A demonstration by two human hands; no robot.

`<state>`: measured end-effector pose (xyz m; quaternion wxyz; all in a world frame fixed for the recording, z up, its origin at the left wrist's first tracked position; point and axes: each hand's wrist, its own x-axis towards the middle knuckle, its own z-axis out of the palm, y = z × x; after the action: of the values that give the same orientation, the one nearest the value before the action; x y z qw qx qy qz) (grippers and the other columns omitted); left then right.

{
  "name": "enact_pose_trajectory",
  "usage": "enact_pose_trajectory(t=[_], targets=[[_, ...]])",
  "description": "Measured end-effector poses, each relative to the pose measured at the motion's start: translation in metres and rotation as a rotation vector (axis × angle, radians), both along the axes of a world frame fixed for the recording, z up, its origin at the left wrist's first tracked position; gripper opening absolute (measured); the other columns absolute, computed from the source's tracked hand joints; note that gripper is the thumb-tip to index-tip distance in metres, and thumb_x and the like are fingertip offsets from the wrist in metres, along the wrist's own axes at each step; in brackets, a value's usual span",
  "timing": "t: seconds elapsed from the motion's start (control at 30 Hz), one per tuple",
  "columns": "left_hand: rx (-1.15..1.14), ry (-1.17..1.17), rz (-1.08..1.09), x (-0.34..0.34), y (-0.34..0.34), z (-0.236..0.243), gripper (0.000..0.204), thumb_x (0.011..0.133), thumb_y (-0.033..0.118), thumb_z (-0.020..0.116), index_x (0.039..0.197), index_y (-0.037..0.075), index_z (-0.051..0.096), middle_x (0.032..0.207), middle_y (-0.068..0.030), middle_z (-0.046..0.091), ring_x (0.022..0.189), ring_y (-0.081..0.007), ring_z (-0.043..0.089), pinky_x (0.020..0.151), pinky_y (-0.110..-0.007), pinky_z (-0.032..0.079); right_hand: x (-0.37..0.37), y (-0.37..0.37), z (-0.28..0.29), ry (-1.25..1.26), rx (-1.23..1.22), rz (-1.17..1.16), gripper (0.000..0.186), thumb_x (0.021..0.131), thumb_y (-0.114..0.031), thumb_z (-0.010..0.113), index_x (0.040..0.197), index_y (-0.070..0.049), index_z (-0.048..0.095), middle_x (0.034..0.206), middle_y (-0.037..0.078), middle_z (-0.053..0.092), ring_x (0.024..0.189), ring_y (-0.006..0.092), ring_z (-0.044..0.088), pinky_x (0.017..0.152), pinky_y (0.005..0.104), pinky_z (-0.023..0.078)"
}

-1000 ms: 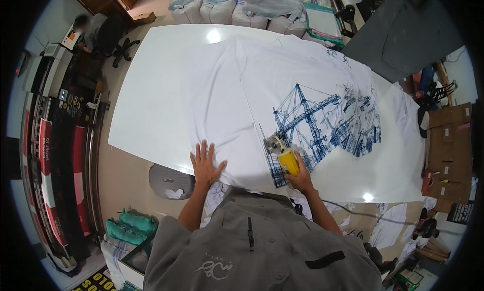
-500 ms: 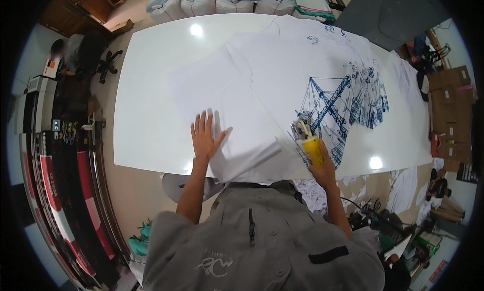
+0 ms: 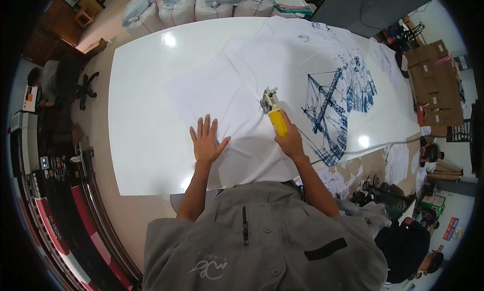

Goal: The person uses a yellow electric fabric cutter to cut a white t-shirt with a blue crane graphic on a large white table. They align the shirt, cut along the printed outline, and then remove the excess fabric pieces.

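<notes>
White fabric (image 3: 237,89) lies over the middle of a white table, with thin curved lines across it. My left hand (image 3: 205,142) presses flat on its near left part, fingers spread. In my right hand (image 3: 291,140) is a yellow electric fabric cutter (image 3: 278,122), held by its body. The cutter's metal head points away from me and rests on or just over the fabric; I cannot tell whether the blade touches it. To the right, a part of the fabric carries a dark blue crane print (image 3: 326,102).
The white table (image 3: 141,119) has rounded far edges. A cord (image 3: 375,148) runs right from near my right hand. Beyond stand stuffed white sacks (image 3: 177,11) and a large grey surface (image 3: 373,14). Cardboard boxes (image 3: 433,89) are at the right. Other people (image 3: 406,248) are lower right and far left.
My right hand has carried the cutter leftward and away from me, onto the middle of the white fabric. The folded near edge now lies flatter. My left hand stays flat on the fabric.
</notes>
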<state>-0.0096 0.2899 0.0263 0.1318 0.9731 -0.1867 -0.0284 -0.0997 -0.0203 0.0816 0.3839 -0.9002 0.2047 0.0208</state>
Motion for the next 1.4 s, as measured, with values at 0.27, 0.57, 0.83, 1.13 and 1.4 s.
enact_pose_trajectory(t=[0.27,0.57,0.83,1.13,1.4], targets=[[-0.114,-0.061,-0.002,-0.001,0.005,-0.003,0.079,0.083,0.060,0.078,0.148,0.018,0.059,0.163,-0.0088,0.046,0.149,-0.0313,0.041,0.119,-0.060,0.029,0.038,0.055,0.000,0.068,-0.009,-0.112,0.103,0.082,-0.013,0.068,0.171,-0.031,0.019,0.113,0.026,0.056,0.101,0.0466,0.064,0.094,0.0514,0.054],[-0.130,-0.043,0.010,0.000,0.005,-0.006,0.080,0.082,0.060,0.080,0.147,0.019,0.059,0.162,-0.0078,0.046,0.148,-0.0313,0.042,0.119,-0.058,0.028,0.052,0.071,0.000,0.050,-0.009,-0.156,0.099,0.083,-0.010,0.066,0.171,-0.020,0.020,0.109,0.027,0.056,0.099,0.0457,0.062,0.094,0.0532,0.051],[-0.136,0.003,0.023,0.003,0.005,-0.004,0.080,0.082,0.059,0.080,0.146,0.017,0.060,0.163,-0.0082,0.045,0.149,-0.0317,0.041,0.120,-0.059,0.027,0.068,0.060,-0.003,0.028,-0.085,-0.121,0.099,0.085,-0.011,0.068,0.171,-0.022,0.021,0.105,0.026,0.058,0.095,0.0452,0.063,0.087,0.0538,0.053],[-0.115,-0.004,0.035,0.004,0.005,-0.006,0.077,0.083,0.063,0.077,0.146,0.020,0.062,0.164,-0.0065,0.046,0.148,-0.0292,0.043,0.119,-0.058,0.027,0.088,0.026,0.002,0.093,-0.062,-0.039,0.102,0.081,-0.006,0.067,0.171,-0.023,0.022,0.110,0.025,0.062,0.101,0.0431,0.064,0.093,0.0498,0.053],[-0.132,0.004,0.041,0.005,0.006,-0.005,0.080,0.079,0.060,0.081,0.144,0.019,0.062,0.164,-0.0075,0.046,0.148,-0.0306,0.043,0.119,-0.058,0.029,0.121,-0.011,-0.001,0.012,-0.068,0.084,0.099,0.081,-0.009,0.069,0.169,-0.029,0.027,0.107,0.023,0.060,0.098,0.0429,0.066,0.090,0.0509,0.055]])
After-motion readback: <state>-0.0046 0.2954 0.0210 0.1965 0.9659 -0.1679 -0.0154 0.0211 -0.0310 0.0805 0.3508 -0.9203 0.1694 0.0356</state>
